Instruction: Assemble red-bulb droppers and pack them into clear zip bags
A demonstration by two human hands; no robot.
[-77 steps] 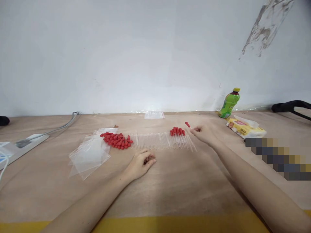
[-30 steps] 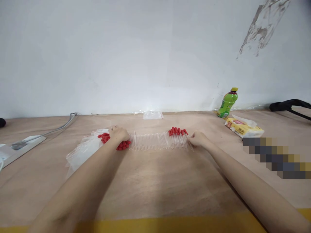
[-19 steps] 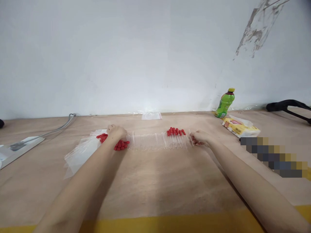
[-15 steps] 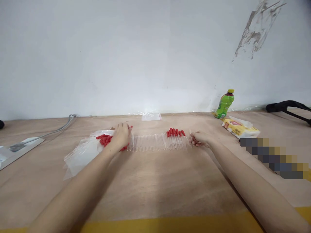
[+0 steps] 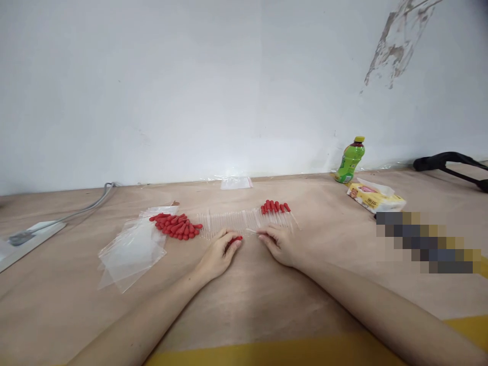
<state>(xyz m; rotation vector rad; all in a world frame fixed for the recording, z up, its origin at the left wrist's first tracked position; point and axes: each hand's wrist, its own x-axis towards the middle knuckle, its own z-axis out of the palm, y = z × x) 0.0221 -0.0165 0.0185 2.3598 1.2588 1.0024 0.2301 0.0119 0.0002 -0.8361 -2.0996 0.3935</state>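
My left hand (image 5: pixel 223 250) is closed on a red rubber bulb (image 5: pixel 235 239), its end pointing right. Facing it, my right hand (image 5: pixel 277 244) pinches a clear glass dropper tube (image 5: pixel 251 231), whose tip points at the bulb; a small gap separates the two. Behind both hands lies a row of clear dropper tubes (image 5: pixel 224 221), side by side. At the row's right end several droppers with red bulbs (image 5: pixel 275 206) lie together. To the left, a pile of loose red bulbs (image 5: pixel 177 226) rests partly on clear plastic bags (image 5: pixel 133 256).
A green bottle (image 5: pixel 349 161) and a yellow tissue pack (image 5: pixel 375 197) stand at the back right, near a black curved object (image 5: pixel 450 161). A grey cable (image 5: pixel 87 207) runs to a white power strip (image 5: pixel 38 236) at left. Another clear bag (image 5: pixel 236 183) lies by the wall.
My left hand has come right from the bulb pile with a red bulb. My right hand has moved left and nearer from the row's right end, carrying a glass tube.
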